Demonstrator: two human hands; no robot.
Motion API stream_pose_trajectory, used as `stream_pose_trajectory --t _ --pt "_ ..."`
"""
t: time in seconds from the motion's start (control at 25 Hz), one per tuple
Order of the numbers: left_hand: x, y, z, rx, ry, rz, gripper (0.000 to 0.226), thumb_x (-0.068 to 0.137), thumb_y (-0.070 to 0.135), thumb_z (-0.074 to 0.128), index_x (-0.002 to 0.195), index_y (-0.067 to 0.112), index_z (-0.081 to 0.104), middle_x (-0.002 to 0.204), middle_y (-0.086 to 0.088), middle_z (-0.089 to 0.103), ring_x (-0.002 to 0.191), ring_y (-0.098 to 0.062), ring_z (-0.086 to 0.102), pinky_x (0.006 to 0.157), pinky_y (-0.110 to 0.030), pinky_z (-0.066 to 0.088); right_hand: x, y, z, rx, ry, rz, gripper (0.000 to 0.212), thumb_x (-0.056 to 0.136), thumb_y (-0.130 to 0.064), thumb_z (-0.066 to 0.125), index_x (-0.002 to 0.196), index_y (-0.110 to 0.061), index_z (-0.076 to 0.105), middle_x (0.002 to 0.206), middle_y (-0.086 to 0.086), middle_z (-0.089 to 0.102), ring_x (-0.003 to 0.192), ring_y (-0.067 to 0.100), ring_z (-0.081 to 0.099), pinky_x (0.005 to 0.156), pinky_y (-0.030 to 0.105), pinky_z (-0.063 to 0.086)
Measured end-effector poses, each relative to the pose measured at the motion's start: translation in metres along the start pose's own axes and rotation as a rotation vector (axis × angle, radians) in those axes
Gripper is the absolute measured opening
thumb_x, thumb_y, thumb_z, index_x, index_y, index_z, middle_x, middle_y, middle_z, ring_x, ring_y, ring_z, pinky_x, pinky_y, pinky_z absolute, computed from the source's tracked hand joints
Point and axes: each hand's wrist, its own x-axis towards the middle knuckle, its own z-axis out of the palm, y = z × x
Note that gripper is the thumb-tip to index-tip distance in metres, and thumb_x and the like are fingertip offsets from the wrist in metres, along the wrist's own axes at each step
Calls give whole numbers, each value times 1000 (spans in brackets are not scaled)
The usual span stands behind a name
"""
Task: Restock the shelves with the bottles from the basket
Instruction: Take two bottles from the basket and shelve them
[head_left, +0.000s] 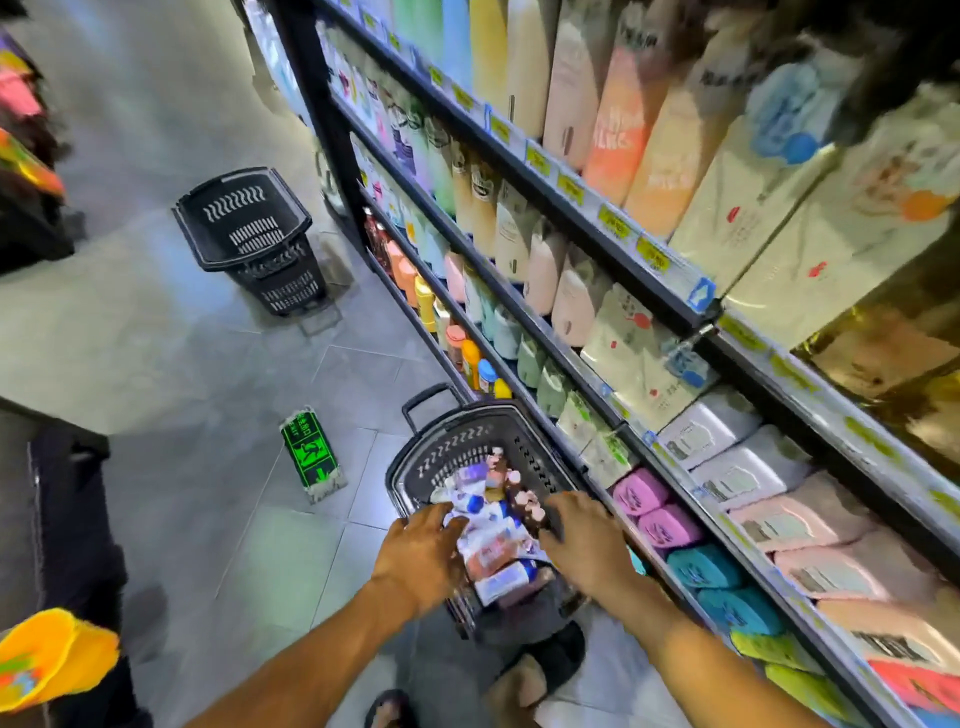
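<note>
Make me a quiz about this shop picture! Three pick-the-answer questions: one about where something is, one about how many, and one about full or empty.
1. Where are the left hand and the right hand?
A. On the top shelf
B. Over the near basket of bottles
C. On the green sign

2. How many black baskets stand on the floor?
A. One
B. Two
C. Four

3. The far basket is:
A. Empty
B. Full of bottles
C. Upside down

Answers:
1 B, both hands reach down over the bottles in the near basket.
2 B, one basket sits by the hands and the other stands farther away.
3 A, its bare slotted bottom shows, with nothing in it.
</note>
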Motion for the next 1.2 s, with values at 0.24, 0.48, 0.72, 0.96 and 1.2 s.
stream_pose_trajectory --t 0.24,0.48,0.72,0.96,1.2 --pt "98 -31 60 -39 -88 -9 61 89 41 49 147 26 40 157 -3 35 144 -28 36 110 -46 37 81 16 93 95 -140 80 46 90 -45 51 131 -26 57 129 4 56 124 29 52 100 41 45" --pt "200 -76 167 3 -198 21 67 90 44 55 152 28 34 158 -2 34 141 -29 39 109 -46 40 154 50 242 258 -286 257 54 88 -38 60 138 -20 54 137 10 55 127 35 52 105 40 45" --pt "259 -101 251 72 -249 53 65 96 43 48 155 27 25 161 -4 30 145 -29 31 115 -50 32 224 56 367 614 -281 626 59 93 -29 65 149 -25 46 130 16 64 115 35 63 94 39 53" --pt "267 -112 278 26 2 193 43 88 41 49 128 28 57 122 3 60 113 -26 58 96 -42 47 291 66 449 877 -195 966 73 82 -57 68 141 -19 52 140 12 58 121 34 59 102 39 48" --pt "268 -113 278 17 18 165 40 84 42 45 119 30 61 115 7 62 106 -22 58 86 -39 49 293 70 447 852 -140 1038 59 87 -57 69 127 -15 61 128 2 64 122 26 59 97 32 43"
